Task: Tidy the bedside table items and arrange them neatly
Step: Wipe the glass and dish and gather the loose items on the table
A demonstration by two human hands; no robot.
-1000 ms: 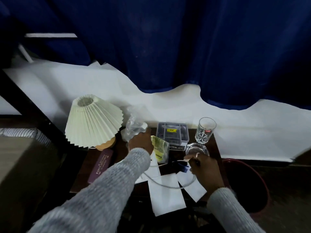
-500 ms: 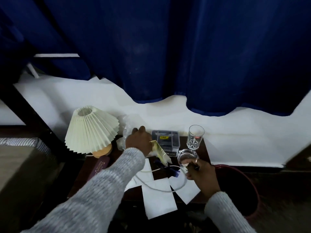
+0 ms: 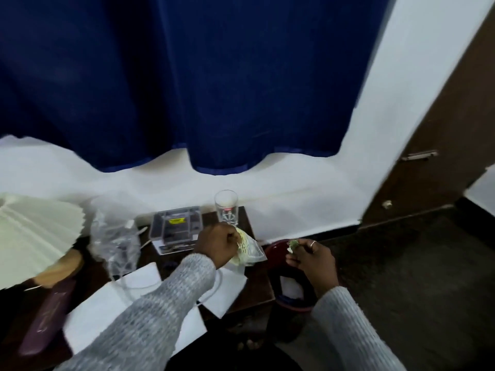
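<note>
My left hand (image 3: 218, 243) is closed on a yellow-green plastic wrapper (image 3: 247, 250) at the right edge of the dark bedside table (image 3: 257, 287). My right hand (image 3: 312, 259) pinches a small crumpled green scrap (image 3: 292, 245) above the red waste bin (image 3: 292, 303) beside the table. On the table stand a clear drinking glass (image 3: 226, 207) and a clear plastic box (image 3: 175, 227) with a yellow label at the back. A crumpled clear plastic bag (image 3: 113, 242), white paper sheets (image 3: 128, 301), a white cable (image 3: 211, 289) and a maroon case (image 3: 48, 314) also lie there.
A cream pleated lamp (image 3: 34, 236) with a wooden base takes up the table's left side. A dark blue curtain (image 3: 187, 76) hangs over the white wall behind. A brown wooden door (image 3: 439, 145) stands to the right, with dark floor (image 3: 415, 277) below.
My view has swung to the right. My left hand carried the yellow-green wrapper from mid-table to its right edge. My right hand left the table and moved over the bin, holding a green scrap.
</note>
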